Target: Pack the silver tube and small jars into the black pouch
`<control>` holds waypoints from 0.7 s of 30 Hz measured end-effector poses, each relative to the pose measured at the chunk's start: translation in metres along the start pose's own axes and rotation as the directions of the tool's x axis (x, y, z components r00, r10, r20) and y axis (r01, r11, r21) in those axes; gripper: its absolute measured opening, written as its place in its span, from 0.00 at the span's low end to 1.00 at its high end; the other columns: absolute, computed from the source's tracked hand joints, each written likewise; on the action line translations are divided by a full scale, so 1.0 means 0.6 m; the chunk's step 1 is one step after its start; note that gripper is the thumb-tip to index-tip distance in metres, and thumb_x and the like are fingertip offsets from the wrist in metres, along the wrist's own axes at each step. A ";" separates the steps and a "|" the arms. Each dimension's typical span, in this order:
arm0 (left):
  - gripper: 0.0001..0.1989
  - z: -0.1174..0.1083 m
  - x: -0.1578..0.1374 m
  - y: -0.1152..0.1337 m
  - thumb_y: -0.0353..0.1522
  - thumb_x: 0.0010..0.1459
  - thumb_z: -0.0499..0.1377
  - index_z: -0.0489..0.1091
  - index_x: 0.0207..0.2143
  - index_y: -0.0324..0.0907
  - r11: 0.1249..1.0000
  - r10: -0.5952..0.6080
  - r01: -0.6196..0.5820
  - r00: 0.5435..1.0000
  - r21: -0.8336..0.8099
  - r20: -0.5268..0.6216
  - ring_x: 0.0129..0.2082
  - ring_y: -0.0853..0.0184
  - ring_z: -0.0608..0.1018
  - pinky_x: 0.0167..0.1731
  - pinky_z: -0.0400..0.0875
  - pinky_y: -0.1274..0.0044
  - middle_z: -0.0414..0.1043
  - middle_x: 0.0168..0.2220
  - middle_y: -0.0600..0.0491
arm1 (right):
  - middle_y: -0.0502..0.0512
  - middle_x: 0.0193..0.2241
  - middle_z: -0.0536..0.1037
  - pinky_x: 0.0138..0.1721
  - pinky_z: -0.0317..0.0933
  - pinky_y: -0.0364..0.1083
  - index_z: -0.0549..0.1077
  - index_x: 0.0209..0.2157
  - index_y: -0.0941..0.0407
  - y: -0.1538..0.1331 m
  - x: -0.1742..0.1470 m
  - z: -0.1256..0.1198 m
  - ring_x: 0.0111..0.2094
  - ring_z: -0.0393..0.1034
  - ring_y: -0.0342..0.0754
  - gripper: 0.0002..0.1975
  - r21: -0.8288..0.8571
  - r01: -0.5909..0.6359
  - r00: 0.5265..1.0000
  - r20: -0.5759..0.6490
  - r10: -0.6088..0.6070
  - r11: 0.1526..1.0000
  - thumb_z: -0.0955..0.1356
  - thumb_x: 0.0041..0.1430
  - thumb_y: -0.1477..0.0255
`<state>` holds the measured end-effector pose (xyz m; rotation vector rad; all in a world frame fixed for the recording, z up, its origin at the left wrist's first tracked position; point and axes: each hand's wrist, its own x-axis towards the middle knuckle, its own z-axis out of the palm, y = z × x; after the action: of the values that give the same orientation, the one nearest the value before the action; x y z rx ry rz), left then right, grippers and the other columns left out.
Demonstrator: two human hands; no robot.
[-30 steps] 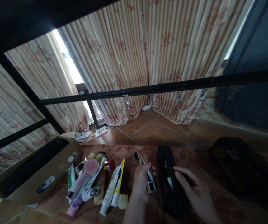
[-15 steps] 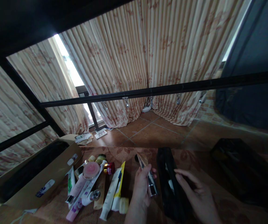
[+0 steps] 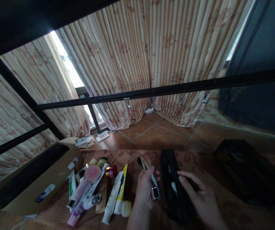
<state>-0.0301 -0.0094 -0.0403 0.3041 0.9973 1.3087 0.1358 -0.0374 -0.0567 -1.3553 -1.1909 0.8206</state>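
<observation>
Head view: something white (image 3: 174, 187) (unidentifiable) was held in the black pouch (image 3: 170, 199) at five o'clock, its rim pinched by the right hand (image 3: 198, 191); tubes (image 3: 113, 199) and jars (image 3: 111, 172) were spread outside at seven. A glossy silver-and-copper container (image 3: 155, 187), also outside, was clamped in the left hand (image 3: 145, 184) near six.

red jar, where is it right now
In the head view, the red jar lies left of the left hand, just right of the round pink container.
</observation>
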 end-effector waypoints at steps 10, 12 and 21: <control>0.20 0.006 0.000 0.004 0.44 0.51 0.68 0.69 0.35 0.38 1.000 -0.030 0.030 0.999 0.009 -0.032 0.18 0.73 0.73 0.20 0.66 0.82 0.76 0.26 0.51 | 0.56 0.34 0.83 0.29 0.72 0.42 0.81 0.37 0.53 -0.002 0.000 0.001 0.33 0.79 0.52 0.19 0.015 -0.019 1.000 0.008 0.018 1.000 0.71 0.54 0.53; 0.19 0.010 -0.003 0.009 0.46 0.55 0.64 0.69 0.35 0.37 0.999 -0.046 0.046 0.998 0.003 -0.045 0.18 0.72 0.73 0.19 0.65 0.82 0.76 0.25 0.50 | 0.55 0.35 0.83 0.30 0.73 0.42 0.81 0.38 0.53 -0.001 -0.001 0.001 0.34 0.79 0.52 0.19 0.007 -0.025 1.000 0.013 0.025 1.000 0.71 0.54 0.53; 0.20 0.016 -0.007 0.018 0.46 0.65 0.52 0.69 0.37 0.37 0.993 -0.082 0.080 0.996 -0.082 -0.026 0.17 0.71 0.73 0.18 0.65 0.82 0.76 0.24 0.48 | 0.55 0.36 0.83 0.33 0.72 0.43 0.81 0.39 0.52 -0.001 -0.001 0.000 0.36 0.78 0.52 0.19 -0.047 0.002 1.000 0.013 -0.002 0.999 0.70 0.55 0.52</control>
<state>-0.0301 -0.0066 -0.0255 0.1814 0.9687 1.2791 0.1356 -0.0380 -0.0561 -1.3885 -1.2287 0.8057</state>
